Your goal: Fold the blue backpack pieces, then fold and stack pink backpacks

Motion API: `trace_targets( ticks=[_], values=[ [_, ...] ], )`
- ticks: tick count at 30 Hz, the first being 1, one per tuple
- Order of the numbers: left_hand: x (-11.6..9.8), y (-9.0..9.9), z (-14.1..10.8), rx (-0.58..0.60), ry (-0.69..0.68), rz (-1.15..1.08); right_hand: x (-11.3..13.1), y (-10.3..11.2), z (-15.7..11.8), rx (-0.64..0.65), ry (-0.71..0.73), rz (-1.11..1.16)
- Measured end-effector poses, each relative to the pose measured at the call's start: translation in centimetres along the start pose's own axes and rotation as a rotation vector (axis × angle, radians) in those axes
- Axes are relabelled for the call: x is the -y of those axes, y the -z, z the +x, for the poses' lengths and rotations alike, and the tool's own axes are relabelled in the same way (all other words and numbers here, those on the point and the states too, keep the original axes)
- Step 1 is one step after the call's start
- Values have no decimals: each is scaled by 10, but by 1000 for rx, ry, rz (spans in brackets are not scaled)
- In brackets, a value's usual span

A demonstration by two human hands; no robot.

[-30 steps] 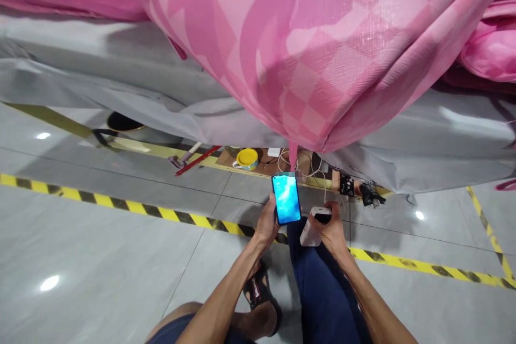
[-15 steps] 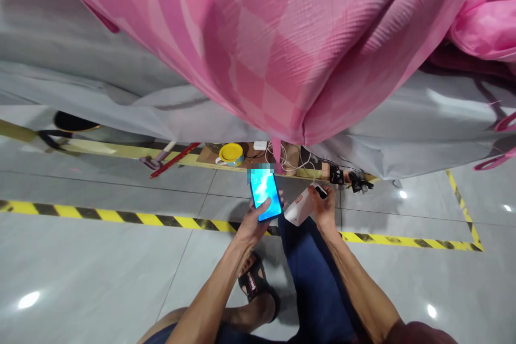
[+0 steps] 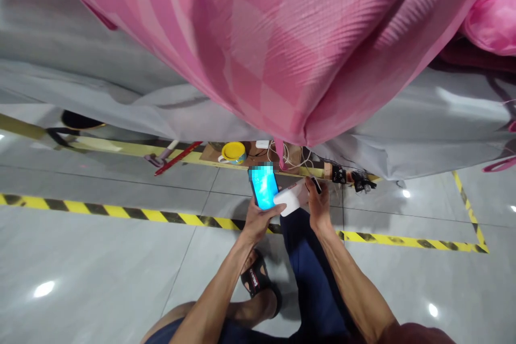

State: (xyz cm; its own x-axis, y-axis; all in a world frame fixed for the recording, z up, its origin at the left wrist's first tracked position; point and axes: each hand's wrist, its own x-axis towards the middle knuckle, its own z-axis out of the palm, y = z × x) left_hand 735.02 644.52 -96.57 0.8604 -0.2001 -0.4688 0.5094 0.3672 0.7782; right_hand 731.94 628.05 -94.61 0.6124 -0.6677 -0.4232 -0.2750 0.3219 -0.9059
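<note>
My left hand (image 3: 258, 220) is closed around a smartphone (image 3: 264, 187) with a bright blue lit screen. Its thumb reaches across to the near end of a white power bank (image 3: 288, 199), a rounded white block with a small red mark. My right hand (image 3: 319, 204) grips the far end of that power bank, where a dark end piece (image 3: 315, 185) shows by the fingers. The power bank overlaps the phone's right edge in this view; whether the two touch, I cannot tell.
Pink patterned fabric (image 3: 262, 64) hangs over a grey cover (image 3: 141, 113) above. Beneath, a low ledge bears a yellow-lidded cup (image 3: 234, 151), white cables (image 3: 289, 157) and black adapters (image 3: 363, 181). Striped tape (image 3: 133, 215) crosses the tiled floor; a sandal (image 3: 258, 279) is below.
The power bank has moved left and up against the phone's side. My left thumb has left the screen and now lies on the power bank's end.
</note>
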Motion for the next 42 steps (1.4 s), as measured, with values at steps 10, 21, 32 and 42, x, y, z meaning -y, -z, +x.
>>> trace_targets(
  ticks=[10,21,32,42],
  values=[
    [-31,30,1,-51,67,-162,47,51,-6,363,312,-131],
    [-23,49,0,-165,65,-161,93,56,-10,725,618,-417],
    [-18,43,4,-141,73,-142,90,62,-3,717,573,-511],
    [-17,42,2,-71,79,-87,97,65,6,765,541,-630]
  ],
)
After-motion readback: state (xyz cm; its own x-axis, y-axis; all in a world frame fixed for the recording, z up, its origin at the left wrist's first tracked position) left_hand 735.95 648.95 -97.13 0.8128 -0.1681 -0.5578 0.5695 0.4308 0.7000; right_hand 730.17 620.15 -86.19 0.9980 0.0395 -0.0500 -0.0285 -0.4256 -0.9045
